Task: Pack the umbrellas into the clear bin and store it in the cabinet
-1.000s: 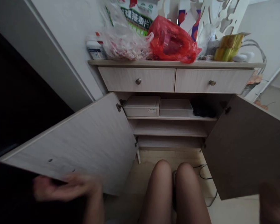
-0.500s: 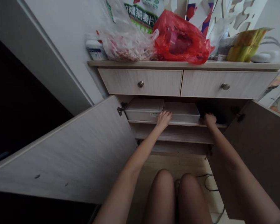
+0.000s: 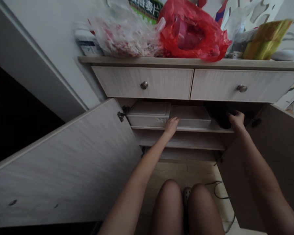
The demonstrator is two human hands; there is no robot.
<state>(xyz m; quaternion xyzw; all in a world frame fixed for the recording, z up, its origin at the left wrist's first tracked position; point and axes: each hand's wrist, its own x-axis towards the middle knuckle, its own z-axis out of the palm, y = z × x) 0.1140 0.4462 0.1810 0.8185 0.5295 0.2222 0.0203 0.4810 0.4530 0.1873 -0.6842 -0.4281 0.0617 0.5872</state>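
Note:
On the top shelf of the cabinet, two pale storage boxes stand side by side. The left box [image 3: 148, 112] has a lid and a small label; the right box [image 3: 192, 114] is lower. My left hand [image 3: 171, 126] is closed at the front left corner of the right box, its fingertips over the edge. At the shelf's right end lies a dark, soft-looking black item [image 3: 217, 114], its shape lost in shadow. My right hand [image 3: 236, 119] is closed on the near right side of this black item, thumb and fingers around its edge.
Both cabinet doors stand open, the left door [image 3: 71, 160] and the right door [image 3: 271, 156]. Two drawers with knobs sit above. The cabinet top [image 3: 137, 61] bears a red plastic bag [image 3: 210, 36], a clear bag [image 3: 127, 39] and a white bottle [image 3: 88, 40]. A cable [image 3: 218, 192] lies on the floor.
My right hand has moved right along the shelf, and the black item has shifted with it. My left hand stays at the box corner. The view has come slightly closer.

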